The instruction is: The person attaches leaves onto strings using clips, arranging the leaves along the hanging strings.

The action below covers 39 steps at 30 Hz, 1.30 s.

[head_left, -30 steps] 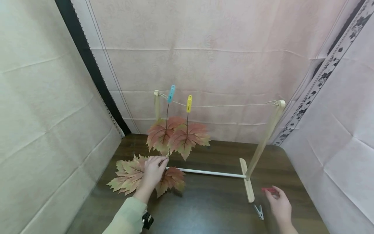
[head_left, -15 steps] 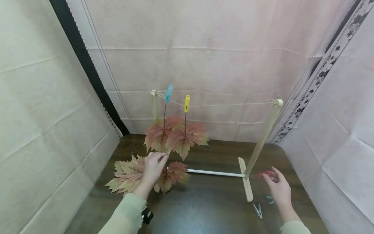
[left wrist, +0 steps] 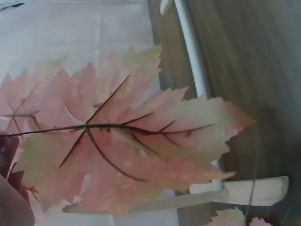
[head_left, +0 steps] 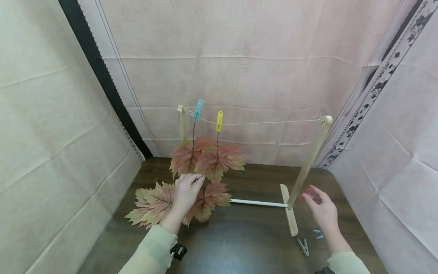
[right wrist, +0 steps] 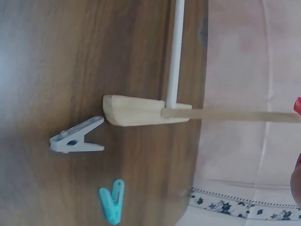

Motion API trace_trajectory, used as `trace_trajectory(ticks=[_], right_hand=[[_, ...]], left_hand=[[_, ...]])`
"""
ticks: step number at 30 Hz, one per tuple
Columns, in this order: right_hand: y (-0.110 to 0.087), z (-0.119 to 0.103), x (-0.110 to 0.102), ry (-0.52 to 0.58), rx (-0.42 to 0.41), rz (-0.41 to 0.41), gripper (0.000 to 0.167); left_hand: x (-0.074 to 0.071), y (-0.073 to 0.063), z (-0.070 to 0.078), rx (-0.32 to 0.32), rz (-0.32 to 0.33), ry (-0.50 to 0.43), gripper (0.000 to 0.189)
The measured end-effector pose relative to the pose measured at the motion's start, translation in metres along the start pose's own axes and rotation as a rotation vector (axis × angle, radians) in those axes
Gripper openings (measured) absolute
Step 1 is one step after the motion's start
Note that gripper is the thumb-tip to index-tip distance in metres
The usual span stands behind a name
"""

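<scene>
My left hand (head_left: 187, 190) pinches the thin dark stem of an artificial maple leaf (head_left: 210, 199); in the left wrist view that leaf (left wrist: 141, 136) spreads out beyond the fingers. Between the fingers of my right hand (head_left: 323, 209) is a red clothespin (head_left: 305, 193), near the right post; only a red tip of it shows at the edge of the right wrist view. Two more maple leaves hang from a string (head_left: 267, 123), one by a blue clothespin (head_left: 198, 110), the other by a yellow clothespin (head_left: 219, 121). Further leaves (head_left: 150, 205) lie on the table left of my left hand.
A wooden stand holds the string between its left post (head_left: 181, 123) and right post (head_left: 309, 161), with a white rod (head_left: 258, 203) low between them. A grey clothespin (head_left: 303, 247) and a teal clothespin (head_left: 318, 234) lie on the dark wooden table (head_left: 246, 239). Pale cloth surrounds it.
My left hand has lifted the leaf and shifted it slightly right. My right hand has raised the red clothespin up and left toward the right post, uncovering the teal one.
</scene>
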State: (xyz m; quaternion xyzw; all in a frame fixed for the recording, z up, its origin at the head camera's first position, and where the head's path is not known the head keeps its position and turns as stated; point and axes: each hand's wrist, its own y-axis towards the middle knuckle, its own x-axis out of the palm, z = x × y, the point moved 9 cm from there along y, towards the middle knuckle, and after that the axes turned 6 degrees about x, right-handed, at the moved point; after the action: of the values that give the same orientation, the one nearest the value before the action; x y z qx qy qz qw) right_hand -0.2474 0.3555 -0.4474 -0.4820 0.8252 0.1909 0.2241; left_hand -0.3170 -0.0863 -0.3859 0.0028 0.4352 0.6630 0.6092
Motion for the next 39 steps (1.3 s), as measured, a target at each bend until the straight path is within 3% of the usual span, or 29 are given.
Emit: trace_trajectory(ticks=[11,26,33,39], right_hand=[[0.001,-0.029,0.004,0.027,-0.083,0.003,0.056],[0.006,-0.073,0.008,0.088,-0.149,0.022,0.052],[0.01,-0.095,0.014,0.111,-0.131,-0.041,0.056],[0.016,-0.118,0.015,0.13,-0.171,-0.045,0.051]], left_hand=[[0.003,0.014,0.021,0.056,-0.041,-0.026,0.021],[0.009,0.028,0.04,0.129,-0.036,0.044,0.019],[0.014,0.032,0.049,0.162,-0.058,0.061,0.017],[0.017,0.038,0.055,0.179,-0.088,0.097,0.017]])
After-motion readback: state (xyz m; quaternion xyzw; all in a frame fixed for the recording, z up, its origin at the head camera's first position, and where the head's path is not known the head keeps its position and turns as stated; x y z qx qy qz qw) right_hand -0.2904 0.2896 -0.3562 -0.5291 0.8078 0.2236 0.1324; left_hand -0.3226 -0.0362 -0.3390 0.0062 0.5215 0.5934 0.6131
